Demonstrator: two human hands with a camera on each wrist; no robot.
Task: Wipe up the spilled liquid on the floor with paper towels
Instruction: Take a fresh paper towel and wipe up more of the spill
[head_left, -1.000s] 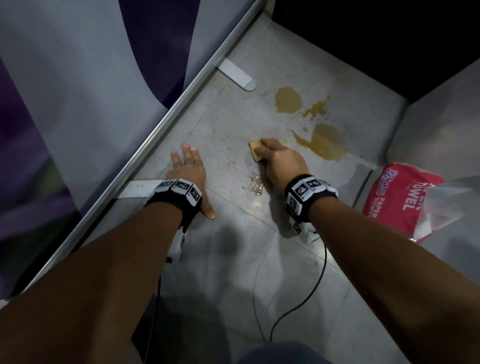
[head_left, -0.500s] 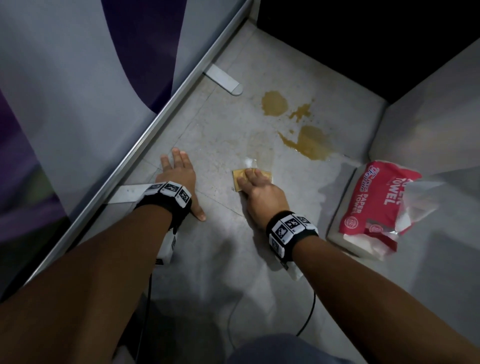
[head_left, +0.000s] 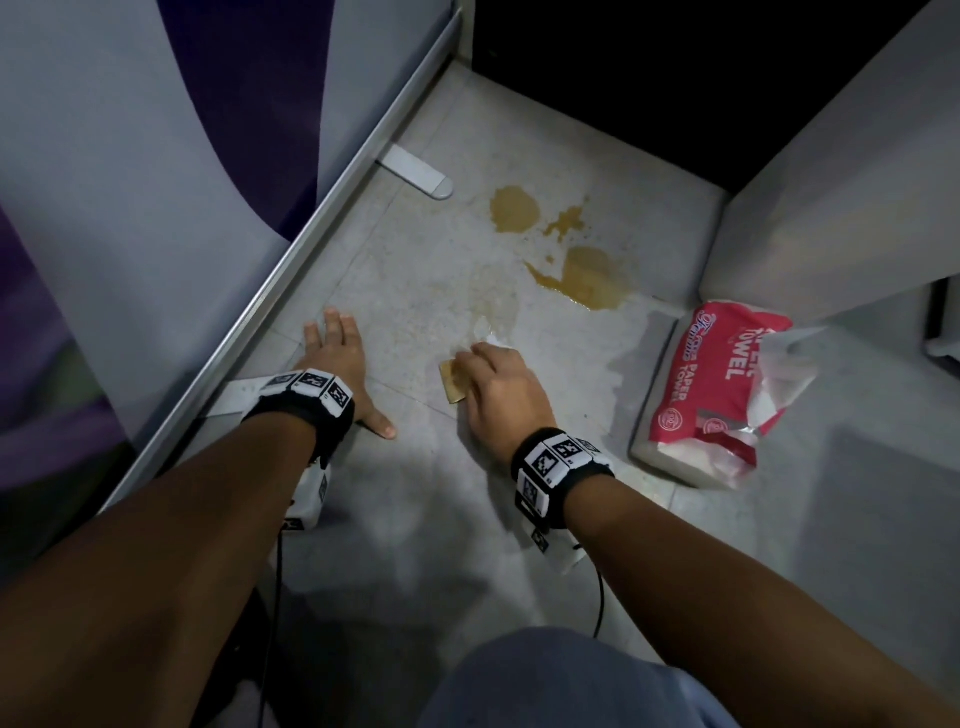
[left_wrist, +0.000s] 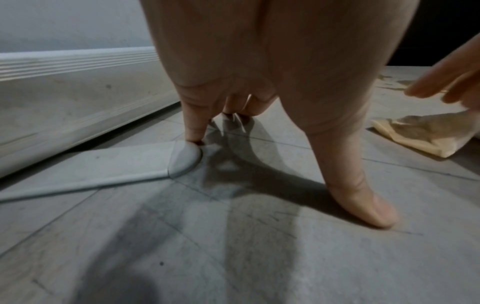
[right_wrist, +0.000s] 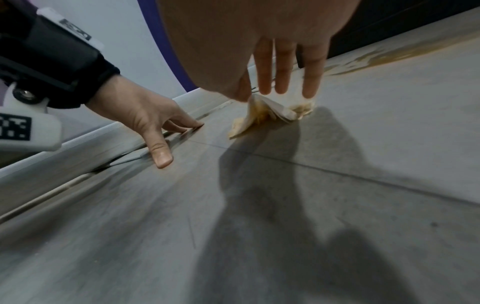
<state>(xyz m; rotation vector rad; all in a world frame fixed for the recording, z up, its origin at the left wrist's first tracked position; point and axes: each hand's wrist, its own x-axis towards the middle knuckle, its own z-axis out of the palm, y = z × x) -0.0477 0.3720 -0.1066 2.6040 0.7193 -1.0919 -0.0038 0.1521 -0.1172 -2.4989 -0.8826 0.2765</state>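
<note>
Amber-brown liquid (head_left: 587, 278) lies in several puddles on the far part of the grey tile floor (head_left: 415, 519), well beyond my right hand (head_left: 498, 395). A thin wet smear runs from the nearest puddle toward my fingertips.

Right hand: fingers (right_wrist: 281, 67) straight, pressing a folded paper towel (head_left: 453, 382) flat to the floor, thumb at its left edge. Towel already stained yellow-brown, folds soaked through in the right wrist view.

Left hand (head_left: 340, 364): flat on the floor, fingers spread, grasping nothing, bracing my weight beside the metal rail (head_left: 291, 270) on the left.

Risks, as I judge them: this towel looks near saturated, so pushing it into the far puddles may smear liquid rather than lift it. A wide stroke could drive liquid right, toward the red paper towel pack (head_left: 727, 384), which sits near the nearest puddle. My bracing palm could slip if the wet film reaches it.
</note>
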